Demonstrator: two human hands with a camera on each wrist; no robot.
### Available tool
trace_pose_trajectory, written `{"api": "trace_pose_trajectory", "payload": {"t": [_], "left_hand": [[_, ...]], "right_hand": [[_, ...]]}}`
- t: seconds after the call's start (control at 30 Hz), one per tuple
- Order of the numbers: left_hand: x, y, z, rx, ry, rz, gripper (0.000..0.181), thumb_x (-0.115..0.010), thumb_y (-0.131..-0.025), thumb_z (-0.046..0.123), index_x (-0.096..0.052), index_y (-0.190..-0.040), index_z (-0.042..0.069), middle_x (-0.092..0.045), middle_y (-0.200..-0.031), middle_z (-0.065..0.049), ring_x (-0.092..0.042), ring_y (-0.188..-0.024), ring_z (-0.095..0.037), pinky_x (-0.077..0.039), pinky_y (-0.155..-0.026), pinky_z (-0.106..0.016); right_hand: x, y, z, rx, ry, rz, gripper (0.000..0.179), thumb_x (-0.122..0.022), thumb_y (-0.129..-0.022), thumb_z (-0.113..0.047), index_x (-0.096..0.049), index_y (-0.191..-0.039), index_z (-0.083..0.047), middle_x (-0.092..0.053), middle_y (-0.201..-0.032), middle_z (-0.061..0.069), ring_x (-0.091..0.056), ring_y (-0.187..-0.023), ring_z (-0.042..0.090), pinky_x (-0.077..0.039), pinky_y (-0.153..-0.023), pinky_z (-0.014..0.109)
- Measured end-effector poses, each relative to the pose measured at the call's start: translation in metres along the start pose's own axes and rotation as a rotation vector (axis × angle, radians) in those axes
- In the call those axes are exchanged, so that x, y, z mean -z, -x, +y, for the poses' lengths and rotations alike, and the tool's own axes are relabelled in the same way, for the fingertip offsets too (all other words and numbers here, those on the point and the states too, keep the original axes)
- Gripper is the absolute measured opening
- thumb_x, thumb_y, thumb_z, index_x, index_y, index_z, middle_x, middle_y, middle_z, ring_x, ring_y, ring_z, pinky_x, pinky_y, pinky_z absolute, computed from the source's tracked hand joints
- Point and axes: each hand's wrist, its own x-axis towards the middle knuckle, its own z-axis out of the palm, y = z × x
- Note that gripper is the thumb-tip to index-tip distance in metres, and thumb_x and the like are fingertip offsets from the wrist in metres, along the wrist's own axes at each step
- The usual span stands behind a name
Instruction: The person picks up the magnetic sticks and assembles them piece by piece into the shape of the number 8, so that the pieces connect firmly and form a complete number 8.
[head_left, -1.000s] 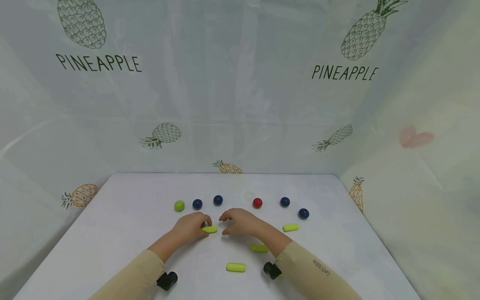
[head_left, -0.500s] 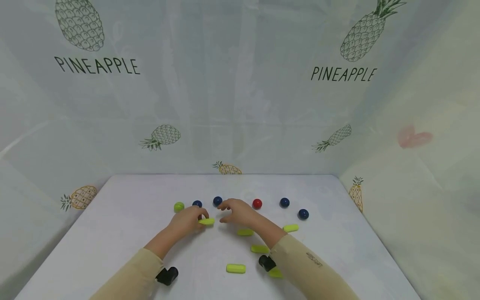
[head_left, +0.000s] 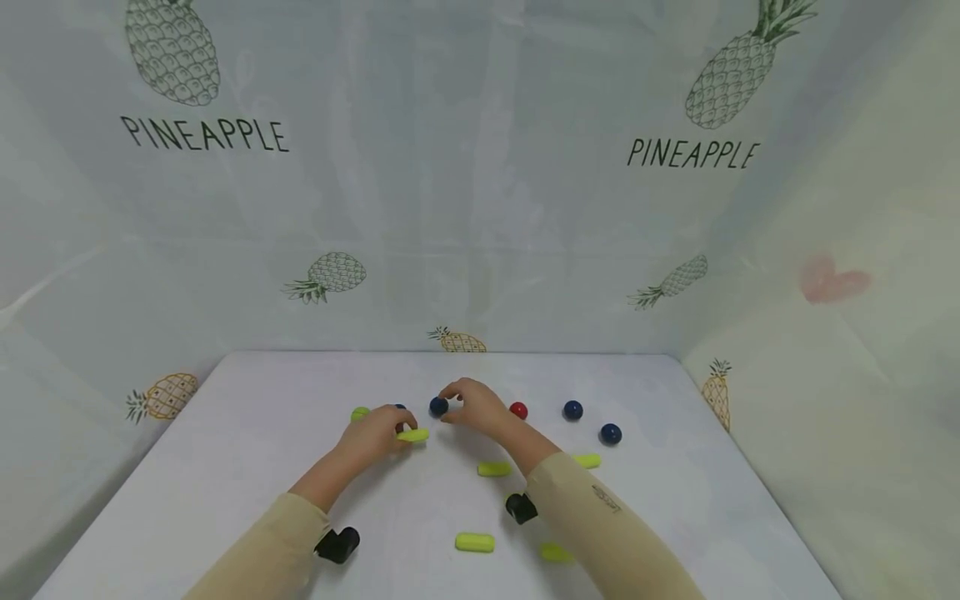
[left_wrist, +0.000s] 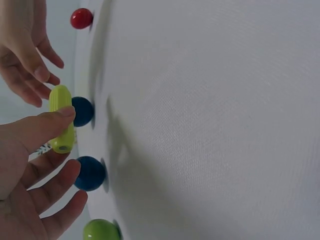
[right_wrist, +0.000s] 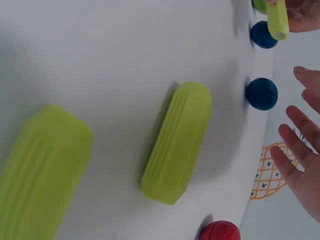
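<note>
My left hand (head_left: 371, 437) pinches a yellow-green ridged stick (head_left: 414, 435) between thumb and fingers, above the white table. In the left wrist view this stick (left_wrist: 60, 95) has a small hole in its end. My right hand (head_left: 480, 406) reaches to a dark blue ball (head_left: 438, 407), thumb and fingers spread just beside it. The right wrist view shows that blue ball (right_wrist: 261, 93) apart from the fingertips. Another blue ball (left_wrist: 90, 173) and a green ball (left_wrist: 101, 230) sit near my left hand, partly hidden by it in the head view.
A red ball (head_left: 518, 410) and two blue balls, one nearer (head_left: 611, 434) and one farther (head_left: 573, 409), lie to the right. Several yellow-green sticks lie closer in, among them one stick (head_left: 493, 469) and another (head_left: 475, 542). A pineapple-print sheet (head_left: 480, 167) hangs behind the table (head_left: 187, 500).
Both hands have moved toward the far side of the table. My left hand has carried its stick along; my right hand has come up to the blue ball, uncovering a stick.
</note>
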Motion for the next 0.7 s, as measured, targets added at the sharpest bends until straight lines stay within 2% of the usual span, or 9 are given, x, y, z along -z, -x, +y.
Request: {"api": "trace_pose_trajectory", "payload": {"t": [0.23,0.4,0.7], "left_hand": [[0.001,-0.003,-0.005,-0.006,0.008,0.003,0.023,-0.083,-0.077,0.013,-0.072,-0.097,0.016,-0.059,-0.083,0.004,-0.052,-0.075,-0.013,-0.047,-0.069,-0.034],[0.001,-0.004,-0.007,-0.014,-0.006,0.015,0.023,-0.084,-0.077,0.014,-0.072,-0.096,0.017,-0.059,-0.081,0.005,-0.052,-0.074,-0.012,-0.047,-0.069,-0.033],[0.0,-0.005,-0.008,-0.036,-0.008,0.023,0.024,-0.084,-0.076,0.015,-0.072,-0.097,0.017,-0.061,-0.082,0.005,-0.055,-0.075,-0.011,-0.047,-0.068,-0.033]], "right_hand": [[-0.005,-0.012,0.007,-0.061,-0.058,-0.004,0.034,-0.078,-0.085,-0.018,-0.069,-0.118,-0.014,-0.062,-0.118,0.003,-0.055,-0.11,0.023,-0.046,-0.092,0.038],[-0.01,-0.019,0.01,-0.074,-0.103,0.005,0.036,-0.078,-0.084,-0.016,-0.068,-0.118,-0.012,-0.062,-0.118,0.004,-0.056,-0.108,0.023,-0.047,-0.089,0.038],[-0.018,-0.031,0.014,-0.12,-0.125,-0.011,0.036,-0.078,-0.084,-0.014,-0.068,-0.118,-0.016,-0.062,-0.115,0.002,-0.056,-0.103,0.02,-0.048,-0.087,0.035]]}}
